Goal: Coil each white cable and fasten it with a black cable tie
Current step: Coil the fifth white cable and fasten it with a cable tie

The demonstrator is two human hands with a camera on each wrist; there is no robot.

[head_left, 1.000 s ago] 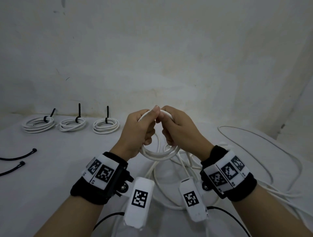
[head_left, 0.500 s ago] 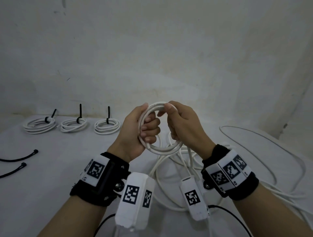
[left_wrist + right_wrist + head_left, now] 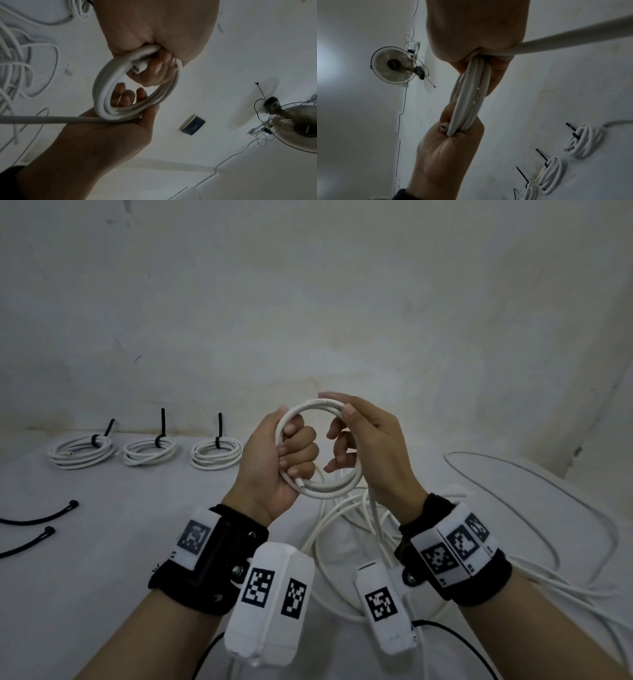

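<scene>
I hold a small coil of white cable upright above the white table. My left hand grips its left side, fingers curled through the ring, with the cable's cut end poking out below them. My right hand holds the coil's right side, thumb pressing its top. The cable's tail hangs from the coil to the table. In the left wrist view the coil has several turns and the tail runs off left. The right wrist view shows the coil edge-on between both fists.
Three tied coils with upright black ties stand in a row at the back left. Two loose black cable ties lie at the left edge. Loose white cables sprawl across the table's right half. A fan hangs on the wall.
Both hands have lifted the coil higher and turned it more face-on. My left hand shifted from pinching the top to gripping the left side; my right hand moved round to the right.
</scene>
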